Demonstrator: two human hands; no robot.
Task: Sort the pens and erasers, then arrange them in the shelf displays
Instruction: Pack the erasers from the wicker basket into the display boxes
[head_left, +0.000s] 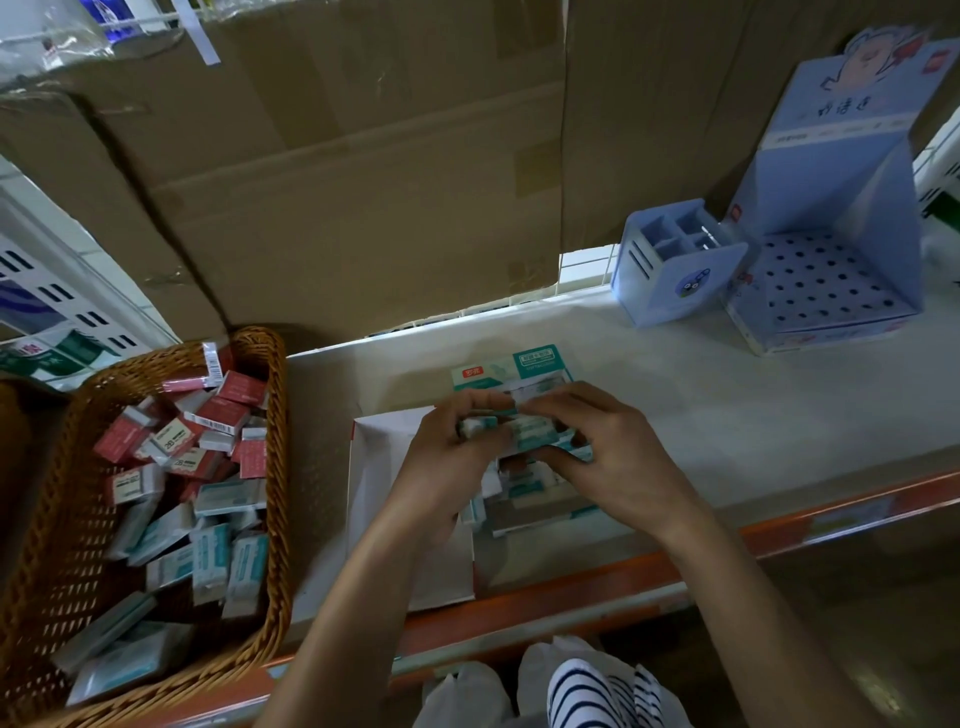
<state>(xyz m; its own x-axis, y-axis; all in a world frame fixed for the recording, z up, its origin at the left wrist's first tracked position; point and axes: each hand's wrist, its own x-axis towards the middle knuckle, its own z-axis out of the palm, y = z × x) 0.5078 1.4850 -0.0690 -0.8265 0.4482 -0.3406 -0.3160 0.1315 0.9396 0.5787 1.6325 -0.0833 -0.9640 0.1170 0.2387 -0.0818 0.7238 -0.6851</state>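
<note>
A teal and white eraser display box (540, 364) lies on the white shelf (727, 415), with several teal erasers inside. Above it my left hand (457, 441) and my right hand (597, 447) together grip a small stack of teal erasers (530, 434). Left of the teal box lies an open white box with a red edge (384, 478). A wicker basket (278, 467) on the left holds several loose red erasers (223, 413) at the back and teal erasers (213, 556) at the front.
Two light blue pen displays stand at the back right: a small compartment holder (675, 265) and a taller stand with a hole grid (831, 270). Large cardboard boxes (363, 156) fill the back. The shelf's orange front edge (545, 597) runs below my arms.
</note>
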